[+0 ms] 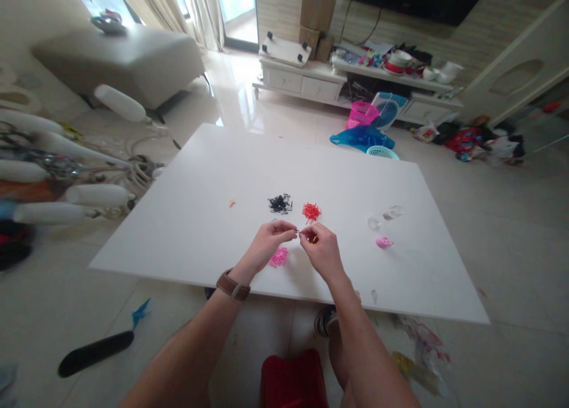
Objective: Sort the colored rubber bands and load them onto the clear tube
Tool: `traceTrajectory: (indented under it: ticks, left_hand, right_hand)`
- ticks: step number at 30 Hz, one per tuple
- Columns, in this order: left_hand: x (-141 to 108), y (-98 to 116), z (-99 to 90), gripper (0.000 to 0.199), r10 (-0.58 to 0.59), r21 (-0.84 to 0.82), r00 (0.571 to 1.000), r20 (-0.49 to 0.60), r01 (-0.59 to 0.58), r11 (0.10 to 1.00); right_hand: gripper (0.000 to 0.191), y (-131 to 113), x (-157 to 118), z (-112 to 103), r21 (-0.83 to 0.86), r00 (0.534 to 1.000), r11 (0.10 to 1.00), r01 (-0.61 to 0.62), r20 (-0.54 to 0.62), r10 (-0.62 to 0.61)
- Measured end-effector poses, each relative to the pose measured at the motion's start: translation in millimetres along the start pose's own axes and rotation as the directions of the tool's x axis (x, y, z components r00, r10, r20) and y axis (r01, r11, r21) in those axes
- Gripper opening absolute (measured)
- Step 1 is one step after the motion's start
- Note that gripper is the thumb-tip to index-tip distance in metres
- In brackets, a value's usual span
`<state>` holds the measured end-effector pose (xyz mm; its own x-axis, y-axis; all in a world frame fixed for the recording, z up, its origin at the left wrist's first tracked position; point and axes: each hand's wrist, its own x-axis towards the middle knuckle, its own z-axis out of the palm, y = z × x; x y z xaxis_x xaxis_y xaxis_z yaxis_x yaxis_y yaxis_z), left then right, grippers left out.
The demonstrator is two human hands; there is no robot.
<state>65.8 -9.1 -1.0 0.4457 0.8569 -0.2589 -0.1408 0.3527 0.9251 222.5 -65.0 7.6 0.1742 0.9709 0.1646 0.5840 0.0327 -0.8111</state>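
My left hand (269,242) and my right hand (320,246) meet above the white table (213,242), fingertips pinched together around a small dark clip (298,232). It looks like one of the paper clips, though it is too small to be sure. Just beyond the hands lie a heap of black paper clips (280,204) and a heap of red paper clips (312,212). A pink heap (278,257) of similar pieces is partly behind my left hand. Some yellow pieces (315,240) show by my right fingers, mostly hidden.
Right of the hands are a pink object (383,242) and a clear container (384,217). A tiny pink and yellow piece (232,203) lies to the left. A chandelier (128,165) stands beyond the left edge; a red stool (293,381) is below me.
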Motion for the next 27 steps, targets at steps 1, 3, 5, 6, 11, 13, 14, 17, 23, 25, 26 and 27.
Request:
traceTrajectory:
  ticks: [1, 3, 5, 6, 11, 13, 14, 17, 23, 25, 26, 27]
  left_hand:
    - [-0.1, -0.9, -1.1, 0.021, 0.012, 0.031, 1.000, -0.007, -0.012, 0.999]
    - [0.4, -3.7, -3.2, 0.022, 0.022, 0.069, 1.000, -0.011, -0.021, 0.997]
    - [1.9, -7.0, -5.5, 0.021, 0.026, 0.103, 1.000, -0.001, -0.026, 0.994]
    - [3.0, -8.5, -6.7, 0.020, 0.029, 0.127, 1.000, 0.007, -0.029, 0.991]
    - [5.1, -9.6, -10.5, 0.013, 0.094, 0.363, 0.995, 0.016, -0.093, 0.927]
    - [3.2, -6.9, -10.4, 0.013, 0.141, 0.477, 0.990, 0.002, -0.125, 0.870]
    - [2.1, -5.4, -10.3, 0.013, 0.163, 0.520, 0.987, -0.003, -0.138, 0.843]
    - [0.0, -2.2, -10.7, 0.013, 0.212, 0.570, 0.977, -0.019, -0.163, 0.805]
    - [5.9, -8.0, -12.1, 0.014, 0.231, 0.511, 0.970, -0.075, -0.161, 0.844]
    - [8.6, -13.6, -13.5, 0.015, 0.223, 0.476, 0.971, -0.084, -0.157, 0.865]
    - [10.3, -16.8, -15.4, 0.016, 0.220, 0.462, 0.970, -0.106, -0.148, 0.875]
    - [12.5, -19.8, -18.6, 0.017, 0.221, 0.452, 0.965, -0.144, -0.134, 0.882]
  right_hand:
    - [0.009, -0.4, -0.1, 0.1, 0.004, 1.000, 1.000, -0.002, 0.005, 0.002]
    - [0.010, -0.6, -0.6, 0.7, 0.006, 1.000, 1.000, -0.005, 0.024, 0.005]
    - [0.011, 0.3, -1.0, 1.5, 0.000, 0.999, 1.000, -0.011, 0.049, 0.011]
    - [0.012, 1.2, -1.1, 2.0, -0.006, 0.998, 1.000, -0.016, 0.060, 0.016]
    - [0.012, 3.7, -1.7, 4.9, -0.059, 0.994, 0.997, -0.040, 0.103, 0.046]
    - [0.012, 1.8, -3.0, 6.2, -0.085, 0.992, 0.996, -0.037, 0.118, 0.047]
    - [0.013, 0.4, -4.0, 6.8, -0.094, 0.991, 0.995, -0.034, 0.124, 0.046]
    - [0.013, -3.2, -7.2, 6.7, -0.111, 0.991, 0.993, -0.028, 0.128, 0.043]
    - [0.013, -1.7, -8.1, 1.1, -0.132, 0.993, 0.991, -0.026, 0.111, 0.041]
    - [0.014, -1.5, -7.6, -0.6, -0.132, 0.995, 0.991, -0.024, 0.097, 0.037]
    - [0.014, -1.7, -7.5, -1.5, -0.134, 0.995, 0.991, -0.025, 0.088, 0.037]
    - [0.015, -2.0, -7.5, -2.4, -0.137, 0.996, 0.990, -0.031, 0.077, 0.042]
